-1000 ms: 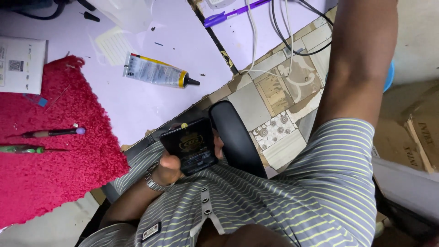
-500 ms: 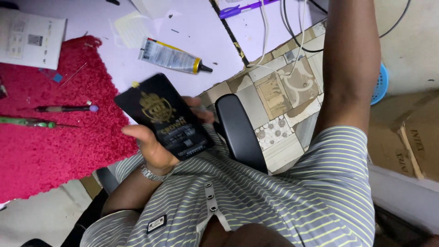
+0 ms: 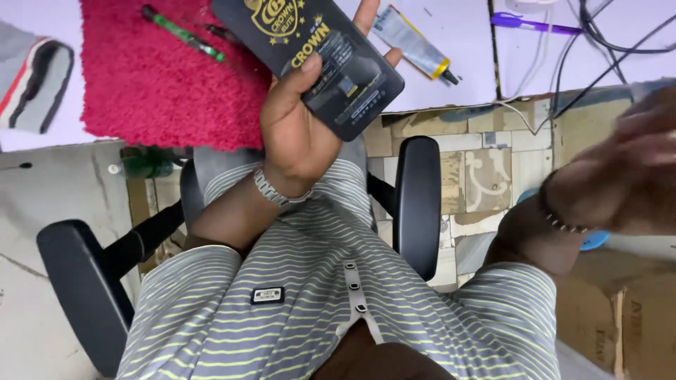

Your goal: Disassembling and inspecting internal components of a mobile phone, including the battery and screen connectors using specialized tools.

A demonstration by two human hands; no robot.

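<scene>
My left hand (image 3: 296,134), with a metal watch on the wrist, grips a flat black box with gold print (image 3: 317,56). The thumb lies across the box's face and the fingers show behind its far edge. The box hangs above the near edge of the white table, beside a red shaggy mat (image 3: 162,84). My right hand (image 3: 627,176) is blurred at the right, over the tiled floor, with a beaded bracelet on the wrist. Nothing shows in it, and its fingers are too blurred to read.
On the mat lie a green tool (image 3: 179,33) and a dark pen-like tool. A glue tube (image 3: 412,42), a purple pen (image 3: 528,24) and cables (image 3: 598,35) lie on the table. Black chair armrests (image 3: 419,204) flank my lap. A cardboard box (image 3: 620,324) stands at the lower right.
My left hand has lifted the black box from my lap up to the table edge. My right arm has come back from over the table and is moving at the right.
</scene>
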